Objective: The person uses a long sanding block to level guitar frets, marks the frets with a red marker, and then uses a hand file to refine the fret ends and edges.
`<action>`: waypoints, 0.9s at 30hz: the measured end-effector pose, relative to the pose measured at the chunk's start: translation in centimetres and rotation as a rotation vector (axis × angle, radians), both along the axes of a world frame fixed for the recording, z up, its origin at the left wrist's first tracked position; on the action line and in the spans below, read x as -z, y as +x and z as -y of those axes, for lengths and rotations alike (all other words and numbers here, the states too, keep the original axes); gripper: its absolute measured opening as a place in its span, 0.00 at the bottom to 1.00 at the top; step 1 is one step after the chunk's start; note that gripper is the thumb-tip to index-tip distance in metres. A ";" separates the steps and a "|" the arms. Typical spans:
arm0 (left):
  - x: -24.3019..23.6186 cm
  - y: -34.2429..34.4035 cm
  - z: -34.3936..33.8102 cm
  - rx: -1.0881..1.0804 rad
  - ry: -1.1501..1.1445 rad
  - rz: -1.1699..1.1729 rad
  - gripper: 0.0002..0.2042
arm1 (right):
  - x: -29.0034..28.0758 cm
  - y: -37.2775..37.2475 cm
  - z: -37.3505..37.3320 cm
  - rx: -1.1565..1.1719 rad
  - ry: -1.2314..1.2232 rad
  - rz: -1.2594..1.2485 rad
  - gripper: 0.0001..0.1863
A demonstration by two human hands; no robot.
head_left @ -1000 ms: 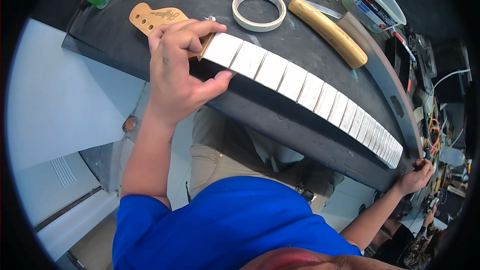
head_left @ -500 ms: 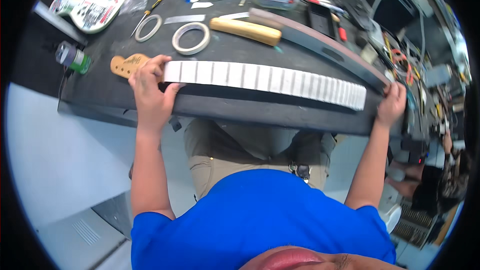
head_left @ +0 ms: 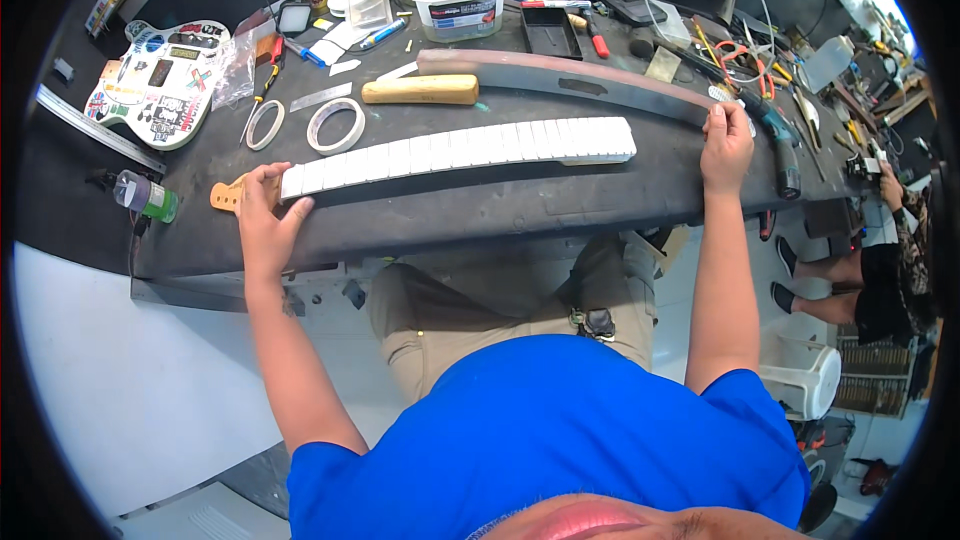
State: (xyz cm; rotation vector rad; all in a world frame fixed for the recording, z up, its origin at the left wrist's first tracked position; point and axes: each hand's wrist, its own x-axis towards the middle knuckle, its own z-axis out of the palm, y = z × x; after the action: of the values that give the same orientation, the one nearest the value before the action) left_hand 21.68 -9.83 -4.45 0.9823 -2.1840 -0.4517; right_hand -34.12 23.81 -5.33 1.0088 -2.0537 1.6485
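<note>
A guitar neck point(head_left: 455, 150) with white-covered fretboard and wooden headstock point(head_left: 227, 196) lies across the bench near its front edge. My left hand point(head_left: 268, 220) grips it where headstock meets fretboard, thumb below and fingers over the top. My right hand point(head_left: 727, 150) has its fingers closed on the right end of a long grey metal bar point(head_left: 640, 98) with a slot and a reddish edge, behind the neck. A wooden block point(head_left: 420, 90) and two tape rolls point(head_left: 337, 125) lie behind the neck. A cordless tool point(head_left: 785, 155) sits just right of my right hand.
The dark bench point(head_left: 420, 218) carries a sticker-covered guitar body point(head_left: 150, 85), green bottle point(head_left: 146, 198), plastic tub point(head_left: 458, 5), pliers, screwdrivers and assorted clutter. A co-worker point(head_left: 880, 280) stands at the right, hands at the bench. A white plastic chair point(head_left: 810, 385) is below.
The view has swung so the neck lies nearly level, tilted up to its right. My right hand has risen from beside the neck's right end to behind it, still at the bar's end.
</note>
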 end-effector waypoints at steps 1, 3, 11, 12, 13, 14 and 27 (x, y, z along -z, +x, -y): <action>-0.2 -0.2 -0.7 -0.020 0.002 -0.022 0.28 | -0.1 0.1 -0.1 0.000 -0.016 0.021 0.13; -0.1 -0.2 -1.0 -0.069 0.013 0.015 0.32 | 0.0 0.1 -0.1 0.003 -0.031 0.034 0.12; 0.3 1.1 0.1 -0.033 -0.001 -0.183 0.29 | -7.0 -1.0 11.9 -0.105 0.617 -0.203 0.18; 0.5 1.2 0.1 -0.043 -0.008 -0.185 0.29 | -7.7 -0.8 14.6 -0.094 0.763 -0.123 0.17; 0.4 1.1 0.0 -0.057 0.008 -0.197 0.27 | -7.9 -1.7 16.5 -0.104 0.753 -0.132 0.17; 0.3 1.0 0.0 -0.071 0.021 -0.212 0.26 | -7.5 -2.8 18.6 -0.085 0.955 -0.170 0.16; 0.7 1.1 0.4 -0.119 -0.120 -0.204 0.20 | -12.4 -1.9 26.9 -0.092 0.825 -0.266 0.22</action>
State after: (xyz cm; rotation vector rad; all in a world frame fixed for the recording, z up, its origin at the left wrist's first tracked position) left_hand 22.76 -10.18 -5.14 0.9507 -1.9360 -0.3447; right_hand -36.04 -3.12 7.10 1.4745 -2.5435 0.5937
